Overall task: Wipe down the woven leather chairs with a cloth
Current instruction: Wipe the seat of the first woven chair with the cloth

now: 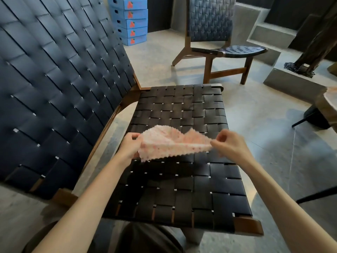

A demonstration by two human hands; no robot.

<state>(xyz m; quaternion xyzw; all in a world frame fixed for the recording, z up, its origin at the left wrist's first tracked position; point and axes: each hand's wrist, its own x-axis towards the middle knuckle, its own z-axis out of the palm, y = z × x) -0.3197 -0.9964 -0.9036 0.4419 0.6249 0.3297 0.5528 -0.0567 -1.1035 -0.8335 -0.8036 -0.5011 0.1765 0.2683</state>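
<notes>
- Head view: my left hand (128,146) grips the left end of the cloth (173,143), the fingers (131,137) curled round its edge with the thumb on top.
- My right hand (230,145) pinches the cloth's right corner between thumb and fingertips, with the other fingers (224,134) bent in close.
- The cloth is pale with small pink speckles and a zigzag-cut edge. It is stretched between the two hands just below the middle of the view, left hand at its 9 o'clock and right hand at its 3 o'clock.
- It hangs over the seat (182,189) of the near chair (black leather straps woven over and under) and throws a shadow on the straps toward 6 o'clock. Whether its lower edge touches them I cannot tell.
- The seat runs from the middle down to 6 o'clock, with a brown wooden frame (249,225) showing at its front corner near 5 o'clock.
- The chair's backrest (54,88), woven the same way, fills the view from 9 to 11 o'clock.
- A second woven chair (209,24) stands on the concrete floor (264,125) at 1 o'clock, well apart from the first.
- A stack of blue boxes (131,21) sits at 12 o'clock, between the two backrests.
- Grey concrete steps (269,33) rise at 2 o'clock, just beside the second chair.
</notes>
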